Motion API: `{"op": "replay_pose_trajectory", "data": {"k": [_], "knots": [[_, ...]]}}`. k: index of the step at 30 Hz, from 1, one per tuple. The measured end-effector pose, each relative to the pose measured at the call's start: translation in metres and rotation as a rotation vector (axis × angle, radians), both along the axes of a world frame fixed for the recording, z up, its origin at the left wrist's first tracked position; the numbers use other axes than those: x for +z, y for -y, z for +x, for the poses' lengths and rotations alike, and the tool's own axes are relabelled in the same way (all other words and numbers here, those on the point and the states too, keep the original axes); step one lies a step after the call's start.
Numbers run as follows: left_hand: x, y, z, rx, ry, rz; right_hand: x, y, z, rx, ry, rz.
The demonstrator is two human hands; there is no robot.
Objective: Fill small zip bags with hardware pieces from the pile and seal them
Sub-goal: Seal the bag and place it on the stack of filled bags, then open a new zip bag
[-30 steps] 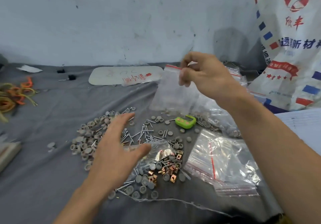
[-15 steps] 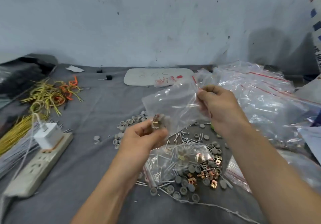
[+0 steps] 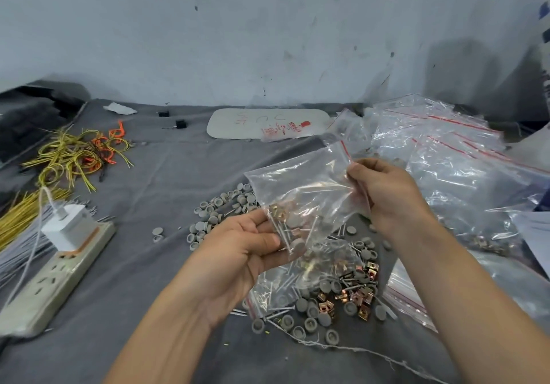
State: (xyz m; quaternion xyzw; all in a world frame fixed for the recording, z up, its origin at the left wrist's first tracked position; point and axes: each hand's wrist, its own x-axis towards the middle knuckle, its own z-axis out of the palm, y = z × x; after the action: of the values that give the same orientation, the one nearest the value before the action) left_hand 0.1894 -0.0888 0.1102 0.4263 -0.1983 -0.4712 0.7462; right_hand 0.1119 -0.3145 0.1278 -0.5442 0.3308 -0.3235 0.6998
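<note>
A small clear zip bag (image 3: 309, 187) with a red seal line hangs between my hands above the pile. My right hand (image 3: 384, 196) pinches its upper right edge near the opening. My left hand (image 3: 238, 252) holds the bag's lower left corner, where grey caps, nails and copper clips have gathered inside. Under the hands lies the pile of hardware (image 3: 336, 288): grey round caps, silver nails and copper square clips on grey cloth. A second clear bag with pieces inside (image 3: 285, 282) lies on the pile.
A heap of clear zip bags (image 3: 446, 157) fills the right side. A white power strip with a charger (image 3: 56, 258) and yellow and orange wires (image 3: 77, 154) are at the left. A white label board (image 3: 268, 123) lies at the back by the wall.
My left hand picked pieces from the pile and rose to the bag. The pieces now sit inside the bag's lower corner. The view swung left.
</note>
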Motion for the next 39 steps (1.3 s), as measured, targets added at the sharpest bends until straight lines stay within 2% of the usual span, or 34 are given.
{"op": "replay_pose_trajectory", "data": {"k": [10,15,18,21,23,25,27,28,30,31,34,36,39], "knots": [[-0.005,0.000,-0.002,-0.078,-0.011,0.022,0.009,0.005,-0.011,-0.017,0.021,-0.036],[-0.004,0.002,-0.006,-0.051,0.119,0.129,0.011,0.015,-0.016,-0.018,0.018,-0.141],[-0.002,0.001,-0.006,0.050,0.321,0.308,0.025,0.037,-0.030,-0.031,-0.075,-0.367],[-0.007,-0.002,0.002,0.288,0.789,0.682,0.037,0.076,-0.042,-0.045,-0.396,-0.620],[-0.009,-0.006,0.006,0.444,1.093,0.934,0.033,0.097,-0.045,-0.171,-0.606,-0.755],[-0.013,-0.009,0.008,0.447,1.253,1.108,0.025,0.104,-0.044,-0.365,-0.660,-0.852],[-0.018,-0.009,0.010,0.363,1.289,1.163,0.020,0.101,-0.046,-0.486,-0.605,-0.903],[-0.020,-0.008,0.011,0.323,1.284,1.161,0.018,0.099,-0.046,-0.478,-0.580,-0.925],[-0.021,-0.005,0.011,0.237,1.290,1.187,0.010,0.096,-0.044,-0.291,-0.597,-0.940],[-0.022,-0.004,0.010,0.201,1.304,1.210,0.003,0.092,-0.043,-0.132,-0.684,-0.935],[-0.026,-0.002,0.006,0.164,1.351,1.265,-0.026,0.076,-0.046,0.272,-1.110,-1.036],[-0.029,-0.002,0.005,0.176,1.373,1.276,-0.040,0.077,-0.053,0.287,-1.191,-1.043],[-0.031,0.000,0.009,0.235,1.343,1.214,-0.043,0.092,-0.065,0.075,-1.048,-0.958]]}}
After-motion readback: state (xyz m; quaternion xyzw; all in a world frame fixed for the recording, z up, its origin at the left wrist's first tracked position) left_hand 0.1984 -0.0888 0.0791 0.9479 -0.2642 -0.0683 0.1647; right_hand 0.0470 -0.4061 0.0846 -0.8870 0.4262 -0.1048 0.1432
